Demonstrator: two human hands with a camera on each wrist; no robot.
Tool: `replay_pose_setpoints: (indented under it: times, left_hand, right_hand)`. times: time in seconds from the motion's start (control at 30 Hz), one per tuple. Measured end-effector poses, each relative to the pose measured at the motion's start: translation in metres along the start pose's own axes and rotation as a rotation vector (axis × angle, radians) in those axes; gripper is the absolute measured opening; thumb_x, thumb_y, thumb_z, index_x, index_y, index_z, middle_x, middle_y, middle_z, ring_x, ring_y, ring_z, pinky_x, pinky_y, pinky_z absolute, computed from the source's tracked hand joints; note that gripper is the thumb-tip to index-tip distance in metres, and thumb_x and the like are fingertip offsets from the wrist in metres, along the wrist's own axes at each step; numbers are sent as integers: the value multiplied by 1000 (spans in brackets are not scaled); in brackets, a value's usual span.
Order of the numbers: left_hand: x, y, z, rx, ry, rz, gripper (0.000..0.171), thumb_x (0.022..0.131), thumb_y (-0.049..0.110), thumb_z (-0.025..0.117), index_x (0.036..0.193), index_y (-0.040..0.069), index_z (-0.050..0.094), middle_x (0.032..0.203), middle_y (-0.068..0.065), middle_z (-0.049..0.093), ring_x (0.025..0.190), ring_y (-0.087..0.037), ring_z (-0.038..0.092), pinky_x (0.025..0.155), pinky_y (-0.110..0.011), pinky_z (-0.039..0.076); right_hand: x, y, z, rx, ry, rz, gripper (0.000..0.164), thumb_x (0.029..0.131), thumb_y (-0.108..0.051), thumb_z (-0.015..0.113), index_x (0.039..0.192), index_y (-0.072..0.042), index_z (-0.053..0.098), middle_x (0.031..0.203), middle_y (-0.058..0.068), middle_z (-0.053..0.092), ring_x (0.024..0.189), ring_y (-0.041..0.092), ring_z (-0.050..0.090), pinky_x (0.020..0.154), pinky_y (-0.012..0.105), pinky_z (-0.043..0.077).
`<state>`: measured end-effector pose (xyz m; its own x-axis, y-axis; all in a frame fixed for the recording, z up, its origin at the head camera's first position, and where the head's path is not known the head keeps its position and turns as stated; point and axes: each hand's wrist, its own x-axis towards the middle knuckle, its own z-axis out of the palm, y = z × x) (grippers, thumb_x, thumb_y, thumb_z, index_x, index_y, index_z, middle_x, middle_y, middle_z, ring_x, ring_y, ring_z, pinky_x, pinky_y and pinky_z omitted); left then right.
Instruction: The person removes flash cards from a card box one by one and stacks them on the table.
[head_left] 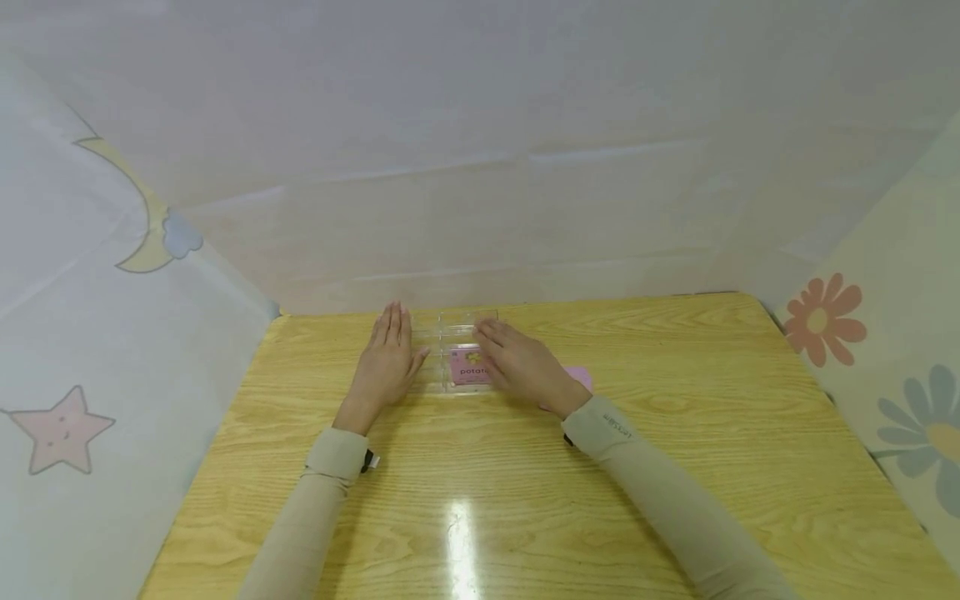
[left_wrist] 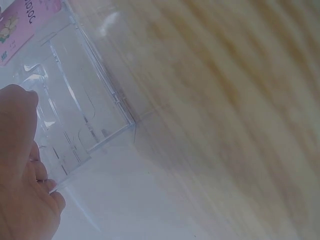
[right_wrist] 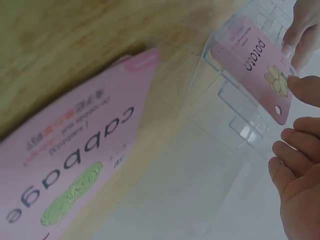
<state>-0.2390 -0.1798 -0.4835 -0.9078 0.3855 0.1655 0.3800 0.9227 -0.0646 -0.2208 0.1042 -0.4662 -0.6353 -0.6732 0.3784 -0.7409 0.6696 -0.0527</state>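
A clear plastic compartment tray (head_left: 441,333) lies near the far edge of the table. My left hand (head_left: 386,358) rests along its left side, fingers straight and together, thumb toward the middle. A pink card printed "potato" (head_left: 467,367) sits in the tray's front right part; its potato picture and punched hole show in the right wrist view. Over the tray's right side is my right hand (head_left: 525,362), fingers loosely bent and the thumb (right_wrist: 305,90) right at the card's edge. Part of the card is hidden beneath this hand in the head view.
To the right of the tray, partly under my right wrist, lies a pink card printed "cabbage" (right_wrist: 75,155). The wooden table (head_left: 480,475) ends at a pale cloth wall (head_left: 480,208) behind the tray. Printed cloth sides stand at left and right.
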Motion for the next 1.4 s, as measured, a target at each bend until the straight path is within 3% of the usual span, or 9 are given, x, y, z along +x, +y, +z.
replay_pose_setpoints:
  times: [0.3, 0.67, 1.0, 1.4]
  left_hand:
    - [0, 0, -1, -8, 1, -4, 81, 114, 45, 38, 163, -12, 11, 173, -33, 10, 165, -44, 11, 136, -52, 15]
    - [-1, 0, -1, -11, -17, -11, 81, 114, 48, 33, 163, -12, 9, 173, -32, 7, 165, -44, 10, 136, -51, 12]
    - [-1, 1, 0, -14, -16, -16, 82, 114, 47, 34, 163, -12, 7, 173, -33, 9, 164, -44, 13, 136, -51, 13]
    - [0, 1, 0, -21, -17, -13, 82, 114, 49, 32, 164, -11, 7, 173, -32, 8, 165, -43, 10, 136, -51, 14]
  right_hand:
    - [1, -7, 1, 7, -46, 5, 48, 107, -21, 60, 150, 1, 56, 157, 19, 54, 149, 33, 52, 124, 44, 43]
    - [0, -12, 5, -42, -23, -57, 48, 104, -18, 66, 147, 2, 58, 153, 19, 59, 145, 32, 56, 122, 43, 46]
    - [0, -15, 10, 0, -45, -45, 49, 103, -17, 67, 148, 0, 58, 154, 18, 58, 146, 31, 55, 122, 44, 45]
    - [0, -18, 13, -35, -51, -35, 46, 105, -17, 64, 147, 0, 59, 153, 18, 58, 144, 31, 57, 119, 43, 49]
